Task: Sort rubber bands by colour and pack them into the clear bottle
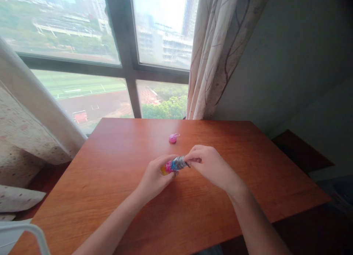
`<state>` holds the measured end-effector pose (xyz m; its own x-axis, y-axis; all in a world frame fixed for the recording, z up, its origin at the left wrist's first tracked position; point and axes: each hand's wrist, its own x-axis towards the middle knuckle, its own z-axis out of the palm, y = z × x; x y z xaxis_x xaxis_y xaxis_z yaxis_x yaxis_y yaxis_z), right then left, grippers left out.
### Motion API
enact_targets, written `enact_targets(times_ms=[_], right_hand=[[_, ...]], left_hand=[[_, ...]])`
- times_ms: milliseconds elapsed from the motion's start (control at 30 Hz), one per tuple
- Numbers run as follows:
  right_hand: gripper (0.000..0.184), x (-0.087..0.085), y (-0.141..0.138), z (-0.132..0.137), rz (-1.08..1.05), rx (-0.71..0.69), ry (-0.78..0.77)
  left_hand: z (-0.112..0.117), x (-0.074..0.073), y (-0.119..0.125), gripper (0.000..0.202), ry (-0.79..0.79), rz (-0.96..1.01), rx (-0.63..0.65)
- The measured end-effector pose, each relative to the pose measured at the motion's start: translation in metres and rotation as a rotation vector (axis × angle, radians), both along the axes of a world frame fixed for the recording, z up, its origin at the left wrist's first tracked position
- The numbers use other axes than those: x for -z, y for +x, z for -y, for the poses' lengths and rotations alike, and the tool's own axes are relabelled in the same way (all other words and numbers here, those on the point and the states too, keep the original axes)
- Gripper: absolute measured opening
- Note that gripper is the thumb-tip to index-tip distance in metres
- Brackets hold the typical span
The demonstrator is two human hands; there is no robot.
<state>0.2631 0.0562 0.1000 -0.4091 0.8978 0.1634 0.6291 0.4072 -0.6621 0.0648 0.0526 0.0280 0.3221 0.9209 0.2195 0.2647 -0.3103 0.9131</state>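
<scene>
A small clear bottle with yellow, pink and blue colours lies tilted across my left hand, whose fingers and thumb are wrapped round it. The bottle's silvery-clear neck end points right, at my right hand. Right thumb and fingers are pinched together at that end, touching or very close to it. A small dark bit shows just below the right fingertips; what they grip is too small to make out. Beyond both hands, a pink cap with a thin pale loop sits on the table.
The brown wooden table reaches to a large window at the back. Patterned curtains hang on either side. A white curved rail stands at the lower left, and a dark wall rises on the right.
</scene>
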Motion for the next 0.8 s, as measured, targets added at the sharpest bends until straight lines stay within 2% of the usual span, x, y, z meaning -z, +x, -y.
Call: enact_targets(times_ms=[200,367,467,800], right_hand=[[0.015,-0.001,0.003,-0.006,-0.037,0.074,-0.116],[0.012,-0.003,0.004,-0.010,-0.021,-0.002,-0.168],[0.011,-0.003,0.006,-0.011,0.016,-0.008,-0.146],[0.009,-0.001,-0.003,-0.007,0.267,0.172,-0.091]], left_hand=[[0.000,-0.004,0.001,0.039,0.027,-0.010,0.016],[0.001,-0.001,0.000,0.039,0.070,-0.043,0.019],[0.001,0.001,0.000,0.039,0.098,-0.055,0.008],[0.004,0.002,0.001,0.043,0.147,-0.063,-0.013]])
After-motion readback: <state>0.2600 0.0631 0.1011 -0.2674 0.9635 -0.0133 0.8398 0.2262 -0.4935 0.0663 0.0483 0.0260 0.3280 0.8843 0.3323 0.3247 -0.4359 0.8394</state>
